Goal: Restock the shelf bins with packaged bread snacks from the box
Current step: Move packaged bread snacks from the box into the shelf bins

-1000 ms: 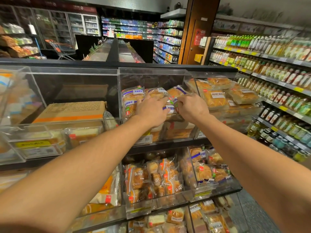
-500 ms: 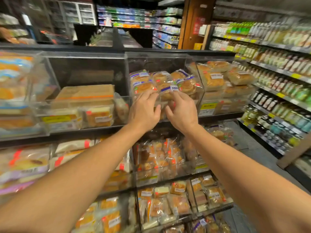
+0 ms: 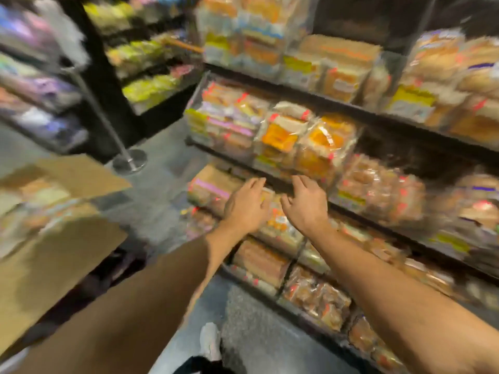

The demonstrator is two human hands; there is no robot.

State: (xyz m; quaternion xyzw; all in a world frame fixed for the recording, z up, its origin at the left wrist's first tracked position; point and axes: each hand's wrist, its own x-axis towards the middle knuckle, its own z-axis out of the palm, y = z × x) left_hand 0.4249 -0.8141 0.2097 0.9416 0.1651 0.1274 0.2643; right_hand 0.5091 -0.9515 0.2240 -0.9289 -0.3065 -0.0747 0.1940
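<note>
Head view, the only one supplied, is heavily motion-blurred. Both hands are extended in front of the shelving, neither holding anything. The left hand (image 3: 247,203) has its fingers loosely spread and pointing toward the shelf; the right hand (image 3: 305,203) is likewise spread, fingers straight, just beside the left with a gap between them. Whether either fingertip touches a package cannot be told.

The cardboard box (image 3: 54,211) stands at the near left, flaps up, with pale wrapped items visible inside; their kind is not readable through the blur. The shelf bins (image 3: 297,136) fill the right and far side in several tiers, and most hold packaged bread snacks (image 3: 324,141) stacked close together. One bin (image 3: 405,155) to the right on the middle tier reads dark and looks sparsely filled.

Judged state of the task: well advanced but not finished. The box is not yet emptied, so further transfers to the bins remain.
</note>
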